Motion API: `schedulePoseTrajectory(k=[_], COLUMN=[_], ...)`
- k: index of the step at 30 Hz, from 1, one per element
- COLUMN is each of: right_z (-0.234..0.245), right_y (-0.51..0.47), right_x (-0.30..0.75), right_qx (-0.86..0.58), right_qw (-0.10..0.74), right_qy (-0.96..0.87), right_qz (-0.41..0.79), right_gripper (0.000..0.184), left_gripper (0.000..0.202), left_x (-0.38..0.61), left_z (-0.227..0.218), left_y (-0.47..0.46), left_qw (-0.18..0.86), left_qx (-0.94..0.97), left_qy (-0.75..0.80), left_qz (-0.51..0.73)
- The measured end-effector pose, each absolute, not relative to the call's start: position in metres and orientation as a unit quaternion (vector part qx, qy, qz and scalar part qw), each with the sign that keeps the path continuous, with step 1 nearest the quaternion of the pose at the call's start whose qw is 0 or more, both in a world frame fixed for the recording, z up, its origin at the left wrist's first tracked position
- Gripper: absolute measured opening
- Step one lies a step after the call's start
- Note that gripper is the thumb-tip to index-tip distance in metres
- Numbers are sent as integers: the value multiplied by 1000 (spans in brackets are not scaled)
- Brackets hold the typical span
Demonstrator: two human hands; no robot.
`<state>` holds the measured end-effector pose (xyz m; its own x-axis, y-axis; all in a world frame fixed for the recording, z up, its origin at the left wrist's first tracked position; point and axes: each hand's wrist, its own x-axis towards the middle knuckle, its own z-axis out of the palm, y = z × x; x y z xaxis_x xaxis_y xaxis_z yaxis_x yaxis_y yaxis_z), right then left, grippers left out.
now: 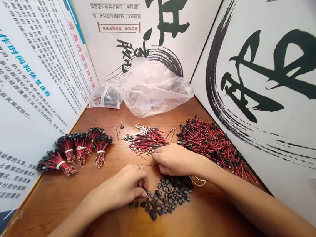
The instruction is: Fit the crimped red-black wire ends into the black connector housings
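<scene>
My left hand [134,183] is closed, its thumb and fingers pinched at the left edge of a pile of small black connector housings [170,196]. Whatever lies between those fingertips is hidden. My right hand [176,159] is closed too, palm down, just above the housings. A thin red wire [148,165] runs leftward from its fingertips toward my left hand. Right behind my right hand lies a heap of loose red and black wires [146,138] with bare metal ends.
On the right, a large heap of red wires with black connectors [210,140] lies against the panel. Several tied wire bundles [77,146] stand at left. Plastic bags [154,88] sit at the back. Printed panels [255,63] enclose the wooden table [126,231]. A pale loop [198,181] lies under my right wrist.
</scene>
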<state>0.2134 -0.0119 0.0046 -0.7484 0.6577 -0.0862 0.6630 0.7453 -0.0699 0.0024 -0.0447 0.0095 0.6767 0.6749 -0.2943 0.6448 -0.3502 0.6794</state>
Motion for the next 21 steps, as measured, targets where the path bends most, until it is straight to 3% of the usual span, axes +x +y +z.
schedulePoseTrajectory(k=[4, 9, 14, 21], right_z=[5, 7, 14, 21], right_y=[-9, -6, -8, -19], right_x=[219, 223, 223, 215], right_qx=[365, 352, 309, 319], right_qw=[3, -89, -157, -226], right_qy=[926, 913, 913, 876], right_qz=[-93, -185, -215, -281], right_gripper=[6, 15, 14, 13], left_gripper=[11, 13, 12, 11], left_x=[1, 2, 7, 10], left_z=[7, 5, 5, 7], left_y=[-40, -35, -35, -36], left_qw=[388, 389, 455, 540], left_qx=[834, 816, 733, 642], left_qy=[389, 404, 416, 398], left_qz=[57, 140, 286, 370])
